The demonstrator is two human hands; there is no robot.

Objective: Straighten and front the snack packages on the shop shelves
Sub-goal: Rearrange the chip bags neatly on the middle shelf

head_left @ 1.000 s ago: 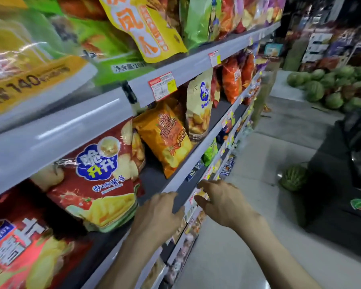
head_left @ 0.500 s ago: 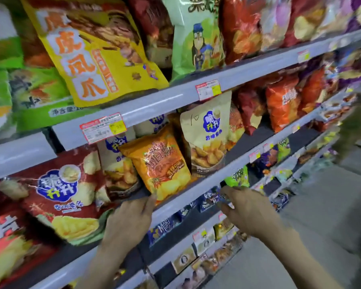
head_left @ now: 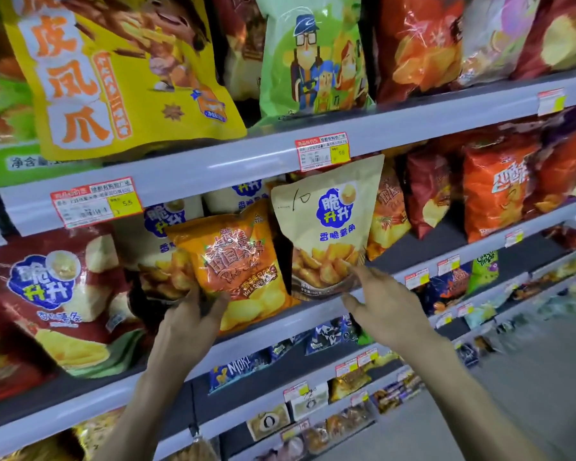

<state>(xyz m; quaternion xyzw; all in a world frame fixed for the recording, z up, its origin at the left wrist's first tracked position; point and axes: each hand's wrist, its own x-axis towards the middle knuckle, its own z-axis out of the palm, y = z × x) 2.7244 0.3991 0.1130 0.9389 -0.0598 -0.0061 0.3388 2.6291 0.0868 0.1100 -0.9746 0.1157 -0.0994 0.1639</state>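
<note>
My left hand (head_left: 187, 322) is now gripping the tilted orange bag (head_left: 236, 261), fingers clamped on its lower-left corner, on the middle shelf (head_left: 263, 334). My right hand (head_left: 384, 307) is coming up from below, fingers apart, touching the beige bag (head_left: 326, 227). Straightening is starting.

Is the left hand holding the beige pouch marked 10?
No, the left hand grips the orange bag; the right hand reaches the beige pouch.

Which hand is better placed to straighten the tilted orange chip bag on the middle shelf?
Left. The left hand grips the lower edge of the orange chip bag, thumb on its front. The right hand is open, fingertips at a corner of the beige pouch.
</note>
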